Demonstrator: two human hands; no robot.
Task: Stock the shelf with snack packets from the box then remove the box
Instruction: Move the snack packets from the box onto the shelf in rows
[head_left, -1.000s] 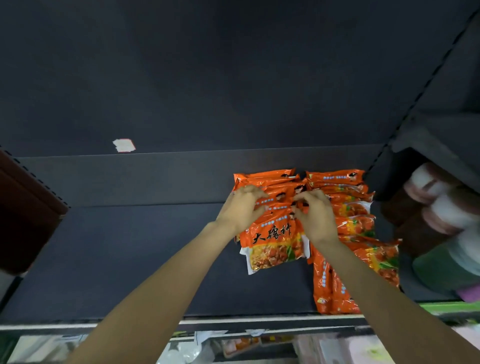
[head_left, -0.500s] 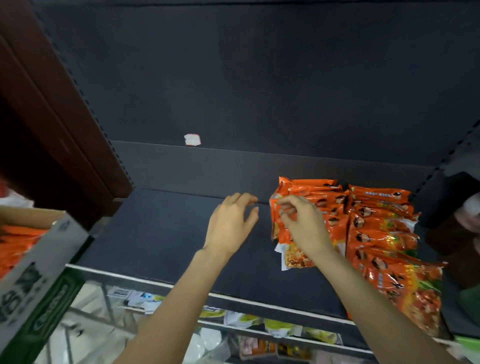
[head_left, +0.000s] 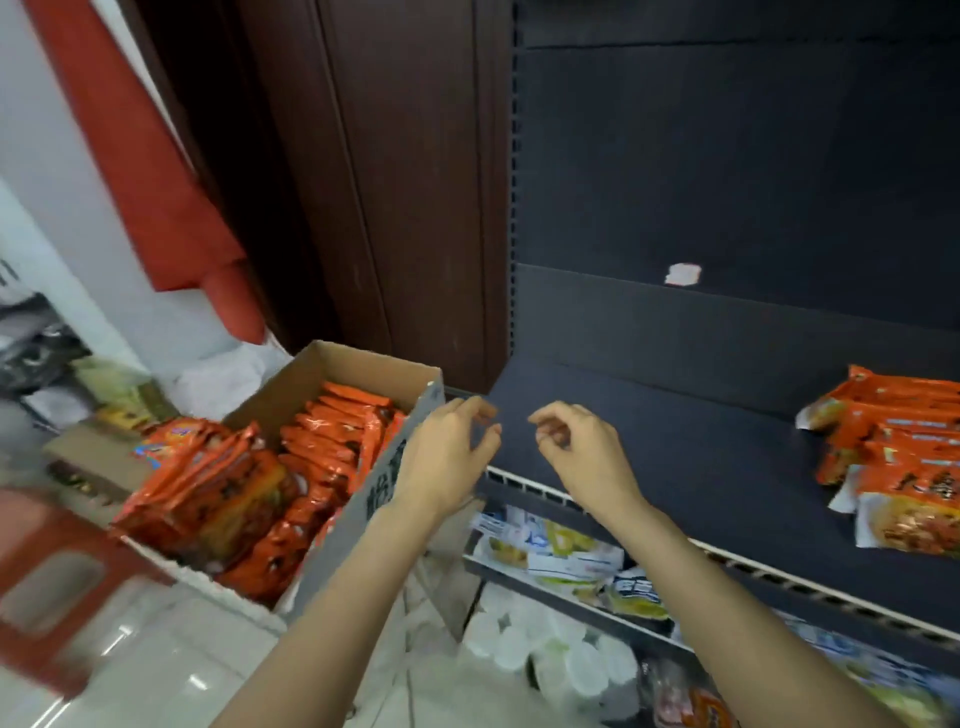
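A cardboard box stands at the left, full of orange snack packets. The dark shelf stretches to the right, with a stack of the same orange packets at its far right. My left hand hovers by the box's right wall, fingers curled and apart, holding nothing. My right hand is just to its right over the shelf's front left corner, also empty with loosely curled fingers.
A red stool sits at the lower left. A brown wooden panel rises behind the box. The lower shelf holds mixed packets, and white cups stand below. A white tag sticks on the shelf's back wall.
Both hands have let go of the stacked packets and moved left toward the box. My view has swung left, bringing the box fully into sight.
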